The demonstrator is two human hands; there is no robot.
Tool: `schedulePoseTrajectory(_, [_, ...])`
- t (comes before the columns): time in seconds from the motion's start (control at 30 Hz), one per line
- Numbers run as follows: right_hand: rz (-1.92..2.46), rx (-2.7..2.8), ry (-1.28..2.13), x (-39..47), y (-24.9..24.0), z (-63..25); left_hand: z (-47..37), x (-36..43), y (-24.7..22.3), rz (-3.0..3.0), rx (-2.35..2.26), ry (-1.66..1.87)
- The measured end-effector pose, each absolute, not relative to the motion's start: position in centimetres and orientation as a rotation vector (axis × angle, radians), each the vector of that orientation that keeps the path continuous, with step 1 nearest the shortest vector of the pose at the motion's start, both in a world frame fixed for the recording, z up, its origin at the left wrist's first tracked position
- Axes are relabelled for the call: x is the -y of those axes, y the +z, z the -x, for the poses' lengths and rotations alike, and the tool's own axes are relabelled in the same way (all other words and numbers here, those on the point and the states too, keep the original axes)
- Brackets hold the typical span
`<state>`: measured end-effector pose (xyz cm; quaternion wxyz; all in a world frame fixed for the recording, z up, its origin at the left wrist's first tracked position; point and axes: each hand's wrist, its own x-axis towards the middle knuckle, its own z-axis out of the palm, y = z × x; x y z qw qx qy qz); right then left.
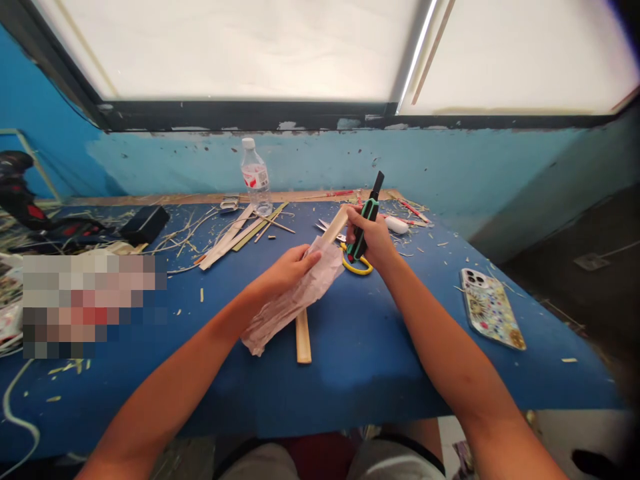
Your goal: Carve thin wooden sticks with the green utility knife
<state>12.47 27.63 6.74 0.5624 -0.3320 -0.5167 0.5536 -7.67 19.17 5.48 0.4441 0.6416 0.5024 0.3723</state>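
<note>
My left hand [289,269] is closed around a crumpled, pale pink paper [320,270] and a flat, light wooden strip [334,228] that sticks out of its upper end. My right hand [379,237] grips a black and green utility knife [370,213], which points up and away. The fingertips of that hand also touch the strip's far end. Whether the knife's blade is out, I cannot tell. Below the paper, another wooden strip [303,340] lies on the blue table [370,360], its upper part hidden. Scissors [364,269] with yellow handles lie partly hidden behind my right hand.
A water bottle [256,177] stands near the wall beside several wooden strips [227,240]. A dark box [145,225] sits further left. Off to the right lies a phone [491,308] in a decorated case. Shavings litter the tabletop, and a blurred patch covers part of the left side.
</note>
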Motion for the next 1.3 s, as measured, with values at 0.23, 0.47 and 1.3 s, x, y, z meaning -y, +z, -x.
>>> schedulePoseTrajectory(0.23, [1.206, 1.725, 0.270, -28.0, 5.7, -13.2, 7.5, -19.0, 6.1, -1.505, -1.279, 1.206])
schedulePoseTrajectory(0.47, [1.366, 1.963, -0.072, -27.3, 4.8, -12.2, 7.0, -17.9, 7.3, -1.131, -1.001, 1.092])
schedulePoseTrajectory(1.3, [1.724, 1.990, -0.322, -26.5, 6.3, -12.1, 6.7, -17.2, 8.4, -0.984, -0.874, 1.076])
